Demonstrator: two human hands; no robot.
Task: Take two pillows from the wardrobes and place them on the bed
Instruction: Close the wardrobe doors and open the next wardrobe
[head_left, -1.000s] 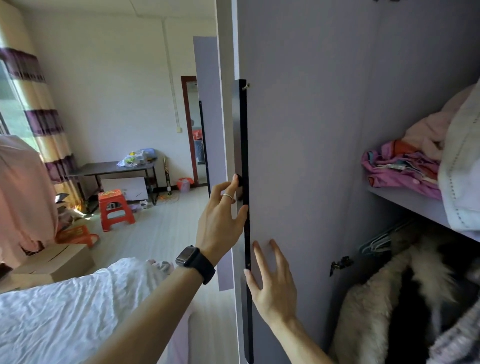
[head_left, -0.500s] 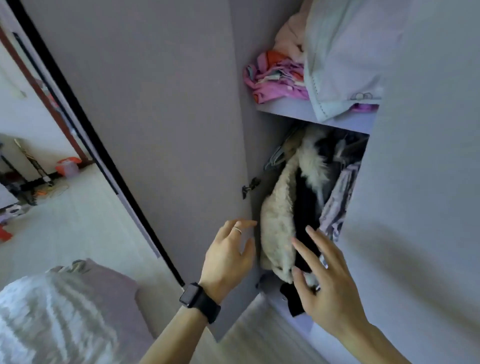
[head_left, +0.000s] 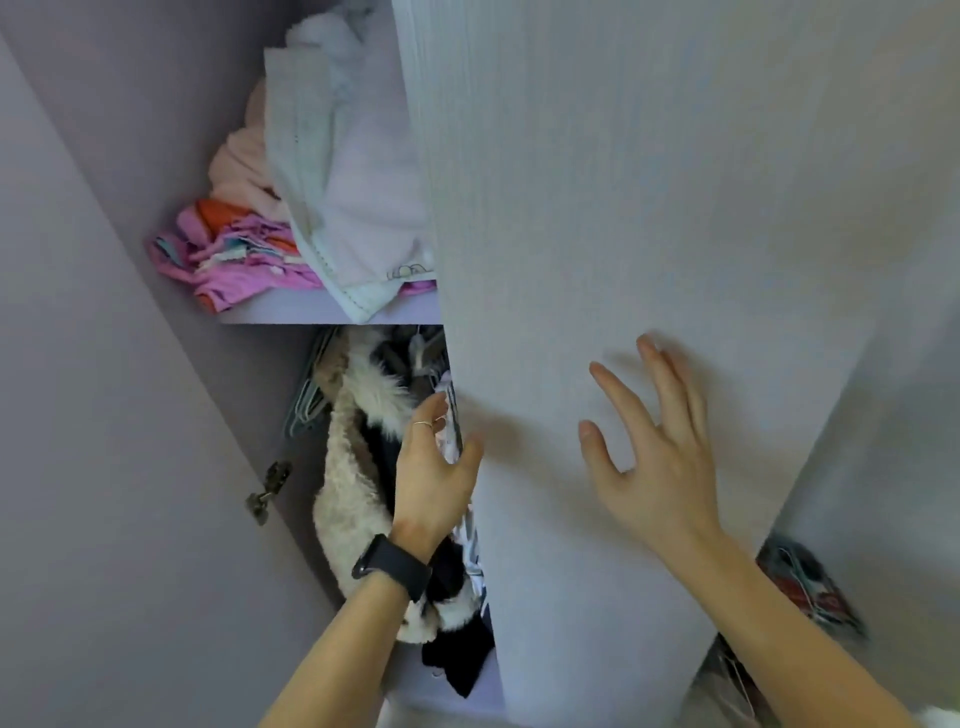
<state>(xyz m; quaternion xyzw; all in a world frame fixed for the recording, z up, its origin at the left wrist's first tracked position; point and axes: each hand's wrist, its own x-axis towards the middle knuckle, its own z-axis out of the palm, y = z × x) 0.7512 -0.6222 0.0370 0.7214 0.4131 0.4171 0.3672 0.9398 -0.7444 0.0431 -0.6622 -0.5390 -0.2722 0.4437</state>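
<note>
The wardrobe's left compartment stands open. On its upper shelf (head_left: 291, 316) a white, soft, pillow-like bundle (head_left: 358, 208) leans upright and hangs a little over the shelf's edge. My left hand (head_left: 434, 478), with a ring and a black watch, has its fingers curled behind the edge of the lilac wardrobe door (head_left: 649, 208) and its thumb on the front. My right hand (head_left: 652, 457) is spread flat with fingers apart, just in front of the same door's face, and holds nothing. The bed is out of view.
Pink and orange folded clothes (head_left: 234, 254) lie on the shelf left of the white bundle. Below hang a cream fluffy coat (head_left: 353, 467) and dark garments on hangers. The open left door (head_left: 104, 415) fills the left side. More clothes (head_left: 810, 587) show at the lower right.
The view has swung right and closer to the wardrobe. My left hand went from the open left door to the middle door's edge; my right hand rose onto that door's face.
</note>
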